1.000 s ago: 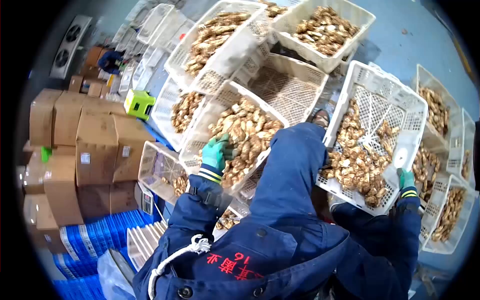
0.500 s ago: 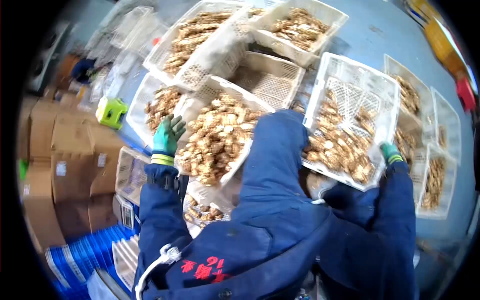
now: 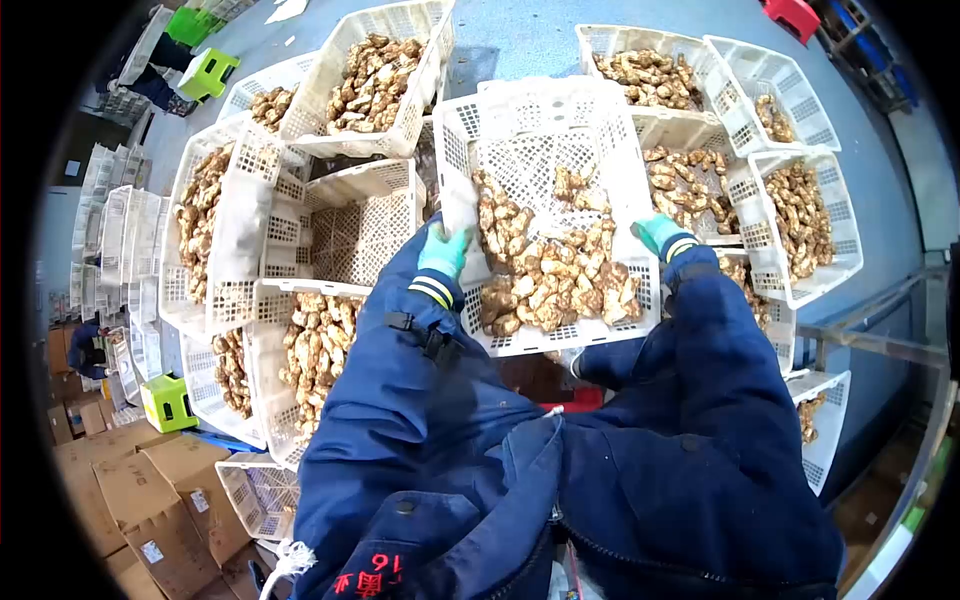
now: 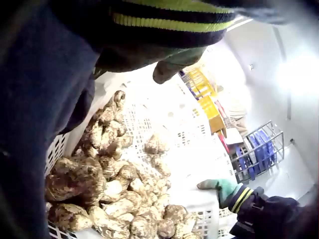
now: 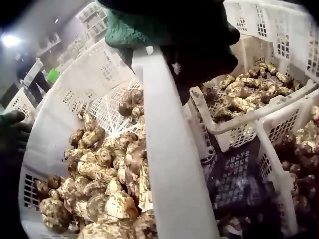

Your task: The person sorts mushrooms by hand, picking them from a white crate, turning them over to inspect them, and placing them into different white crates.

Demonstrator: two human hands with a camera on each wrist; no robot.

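Observation:
Tilted in front of the body is a white perforated crate (image 3: 530,158), with knobbly brown-and-cream pieces (image 3: 550,290) heaped at its near end. My green-gloved left hand (image 3: 443,250) grips its left rim; the left wrist view shows the thumb extended over the edge. On the opposite side my right hand (image 3: 657,234) holds the right rim, and its gloved fingers (image 5: 209,59) curl over the edge in the right wrist view. The undersides of both hands are partly hidden.
More filled crates stand on both sides, including one at the right (image 3: 755,215) and one at the left (image 3: 250,310). Left of the held crate is an empty crate (image 3: 360,235). Cardboard boxes (image 3: 165,520), a green stool (image 3: 168,403) and a metal frame (image 3: 880,345) flank the area.
My left hand has left the heaped crate on the left and taken the left rim of the crate that my right hand still holds. The head view has swung to the right.

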